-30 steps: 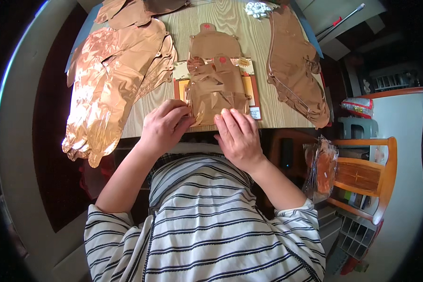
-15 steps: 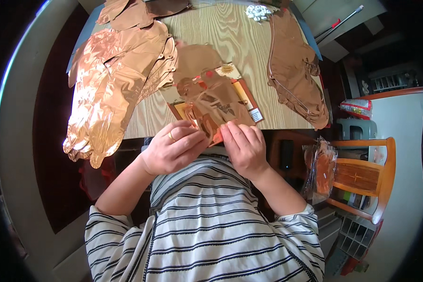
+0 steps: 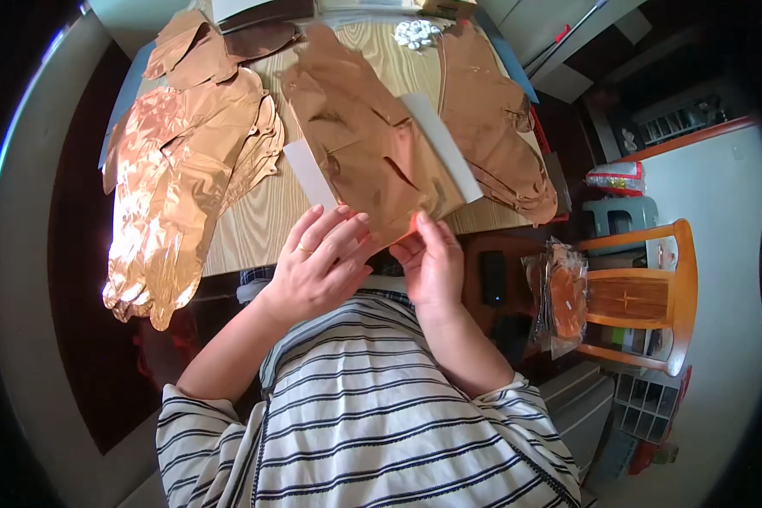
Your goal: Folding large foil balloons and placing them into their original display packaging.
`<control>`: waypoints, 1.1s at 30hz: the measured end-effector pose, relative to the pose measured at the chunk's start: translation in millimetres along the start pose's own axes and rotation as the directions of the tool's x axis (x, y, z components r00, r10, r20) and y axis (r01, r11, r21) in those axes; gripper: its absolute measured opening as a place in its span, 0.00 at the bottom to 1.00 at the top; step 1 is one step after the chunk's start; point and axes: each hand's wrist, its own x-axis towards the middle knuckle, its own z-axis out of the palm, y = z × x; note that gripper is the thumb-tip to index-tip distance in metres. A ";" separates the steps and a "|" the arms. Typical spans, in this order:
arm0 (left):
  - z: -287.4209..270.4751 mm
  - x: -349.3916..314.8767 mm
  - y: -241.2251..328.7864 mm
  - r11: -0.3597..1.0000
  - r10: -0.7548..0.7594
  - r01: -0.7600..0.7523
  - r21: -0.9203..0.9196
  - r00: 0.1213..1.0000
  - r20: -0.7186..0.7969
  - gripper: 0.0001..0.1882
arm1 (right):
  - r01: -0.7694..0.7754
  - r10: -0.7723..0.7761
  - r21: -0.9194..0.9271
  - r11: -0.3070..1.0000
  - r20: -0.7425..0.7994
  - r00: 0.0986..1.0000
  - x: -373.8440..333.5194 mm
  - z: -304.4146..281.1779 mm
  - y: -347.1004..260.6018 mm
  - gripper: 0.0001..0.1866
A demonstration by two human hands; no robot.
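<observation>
R hand (image 3: 432, 254) pinches near edge of copper foil sheet (image 3: 360, 127) w/ white card (image 3: 447, 152) under it; L hand (image 3: 317, 262) at same edge, grip unclear. Sheet is over wood-grain table (image 3: 245, 233), btwn foil stack (image 3: 169, 186) (L) & foil piece (image 3: 487, 118) (R).

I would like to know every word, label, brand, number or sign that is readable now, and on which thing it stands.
No text can be read.
Held copper-coloured foil balloon: no lettering visible.
White card behind it: visible parts look blank.
Red-and-white package, right: markings too small and blurred.
Wooden chair: cross-shaped ornament on its back, no lettering.
</observation>
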 end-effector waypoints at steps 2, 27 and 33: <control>8.3 -9.6 -6.1 1.000 0.009 -0.009 0.000 0.998 0.057 0.23 | -0.060 0.061 0.032 0.998 -0.001 0.998 -4.8 -1.8 10.8 0.08; -11.6 -14.0 -44.1 0.972 0.168 -0.123 -0.199 0.959 0.227 0.21 | 0.818 -0.036 -0.165 -0.551 0.984 0.175 33.9 -44.9 -44.2 0.20; -11.9 -15.2 -45.5 0.968 0.164 -0.123 -0.217 0.969 0.186 0.19 | 0.777 -0.104 -0.102 -0.621 0.993 0.047 36.1 -37.6 -18.1 0.15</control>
